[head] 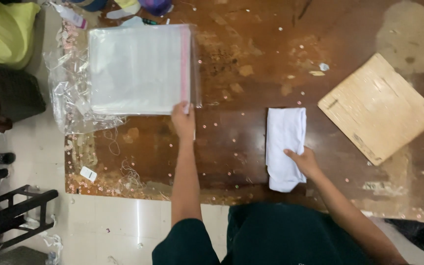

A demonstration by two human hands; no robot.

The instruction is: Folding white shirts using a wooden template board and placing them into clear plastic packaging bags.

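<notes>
Left hand (183, 120) fingertips lie over corner of stack of clear bags (140, 69); grip unclear. Right hand (304, 162) covers part of folded white cloth (284, 142). Yellow bag (3, 29), dark stool (6, 216) cut by left edge. Small white tag (88, 173) unreadable.

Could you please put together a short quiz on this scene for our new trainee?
1. True or false: the right hand rests on the folded white cloth.
2. What does the left hand touch? A) the wooden board B) the stack of clear plastic bags C) the black crate
3. Which side of the cloth does the board lie on, by the person's own sides?

Key: 1. True. 2. B, at the stack's near corner. 3. The right side, apart from the cloth, on the brown table.
</notes>
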